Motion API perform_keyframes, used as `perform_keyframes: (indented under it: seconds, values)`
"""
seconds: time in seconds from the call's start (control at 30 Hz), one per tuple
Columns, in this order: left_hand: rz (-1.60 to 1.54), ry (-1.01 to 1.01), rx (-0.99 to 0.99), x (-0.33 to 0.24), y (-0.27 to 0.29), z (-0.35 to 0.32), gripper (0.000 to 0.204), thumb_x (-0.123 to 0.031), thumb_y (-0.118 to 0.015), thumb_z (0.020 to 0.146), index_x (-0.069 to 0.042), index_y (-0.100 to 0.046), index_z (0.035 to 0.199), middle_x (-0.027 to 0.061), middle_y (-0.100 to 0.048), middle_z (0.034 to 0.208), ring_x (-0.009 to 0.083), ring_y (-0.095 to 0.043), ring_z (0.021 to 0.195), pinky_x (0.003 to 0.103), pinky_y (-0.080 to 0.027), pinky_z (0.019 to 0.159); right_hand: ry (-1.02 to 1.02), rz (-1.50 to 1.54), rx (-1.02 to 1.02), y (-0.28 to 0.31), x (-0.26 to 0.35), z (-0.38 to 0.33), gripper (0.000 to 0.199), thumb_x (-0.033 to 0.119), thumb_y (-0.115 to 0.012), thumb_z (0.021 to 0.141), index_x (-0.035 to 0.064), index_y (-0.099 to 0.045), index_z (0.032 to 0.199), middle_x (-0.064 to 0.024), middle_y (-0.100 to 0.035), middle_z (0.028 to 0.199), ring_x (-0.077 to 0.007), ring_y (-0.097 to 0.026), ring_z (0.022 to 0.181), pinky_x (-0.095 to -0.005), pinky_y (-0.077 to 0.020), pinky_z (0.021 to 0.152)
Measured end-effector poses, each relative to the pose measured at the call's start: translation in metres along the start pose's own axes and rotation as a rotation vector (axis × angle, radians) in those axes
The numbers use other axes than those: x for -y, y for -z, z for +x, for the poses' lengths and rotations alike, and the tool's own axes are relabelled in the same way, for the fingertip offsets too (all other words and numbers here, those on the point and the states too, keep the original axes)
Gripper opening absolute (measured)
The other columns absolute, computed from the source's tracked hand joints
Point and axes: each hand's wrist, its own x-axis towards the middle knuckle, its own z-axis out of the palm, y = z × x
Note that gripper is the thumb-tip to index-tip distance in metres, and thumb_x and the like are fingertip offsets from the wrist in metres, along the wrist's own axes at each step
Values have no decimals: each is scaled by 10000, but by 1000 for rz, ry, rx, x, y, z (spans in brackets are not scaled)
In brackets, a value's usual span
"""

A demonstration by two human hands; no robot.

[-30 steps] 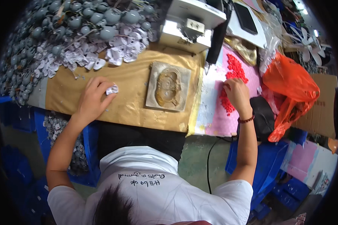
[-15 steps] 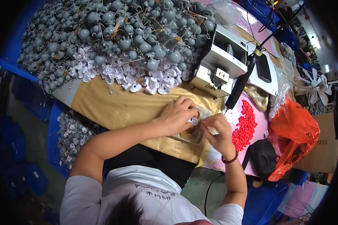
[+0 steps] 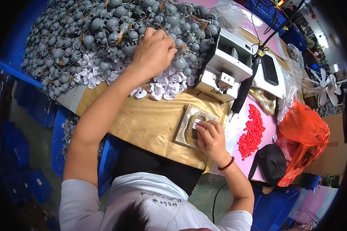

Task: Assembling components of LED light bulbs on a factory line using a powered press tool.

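Since a moment ago, the left hand (image 3: pixel 152 52) has left the metal block and gone out to the far heap of grey round parts (image 3: pixel 104 30), where its fingers curl down among them; what they grip, I cannot tell. Nearest the person, the right hand (image 3: pixel 211 139) rests on the worn metal block (image 3: pixel 185 127) lying on the tan mat (image 3: pixel 142 123), fingertips pinching a small pale piece (image 3: pixel 197 124) against it. Just right lie red beads (image 3: pixel 251 131) on pink sheet. Beyond the block stands a white machine (image 3: pixel 225 65), with white clips (image 3: pixel 162 88) beside the heap.
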Motion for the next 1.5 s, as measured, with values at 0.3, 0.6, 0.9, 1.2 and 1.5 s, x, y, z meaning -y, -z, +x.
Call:
perform_keyframes:
  seconds: [0.3, 0.6, 0.9, 1.2, 1.5]
  values:
    - [-1093, 95, 402, -72, 85, 15, 159, -200, -563, 1012, -55, -600, 956, -15, -639, 875, 32, -571, 803, 201, -470, 715, -128, 87, -57, -7, -3, -8, 370, 34, -728, 774, 50, -610, 1125, -138, -602, 1124, -332, -578, 1010, -423, -460, 838]
    - [-1652, 472, 965, -115, 27, -88, 152, -207, -508, 1041, -67, -540, 990, 35, -609, 910, 124, -654, 807, 259, -518, 731, -205, 991, -270, 65, 10, 18, 469, 28, -714, 842, -32, -495, 1253, -154, -555, 1190, -243, -554, 1129, -389, -427, 1019]
    - [-1497, 718, 1030, -103, 3, -148, 323, -333, -593, 988, -57, -586, 1155, 39, -616, 979, 129, -609, 776, 255, -492, 710, -779, 1016, 110, 53, 19, -2, 202, -23, -640, 922, -16, -618, 1122, -40, -657, 915, -108, -643, 780, -261, -547, 675]
    - [-504, -46, 498, -100, -13, -166, 390, -185, -752, 772, -26, -637, 1109, 118, -578, 1045, 319, -507, 1045, 414, -453, 915, -82, 83, 62, 11, 1, 13, 246, 1, -671, 758, 13, -671, 1004, -100, -625, 925, -284, -621, 809, -377, -536, 668]
    - [-455, -76, 544, -98, -20, -158, 380, -135, -727, 744, -25, -642, 1098, 113, -569, 1090, 328, -495, 1099, 446, -426, 970, 3, -134, 271, 16, 9, 14, 341, 55, -630, 747, -22, -650, 1079, -117, -584, 1054, -270, -583, 921, -382, -521, 743]
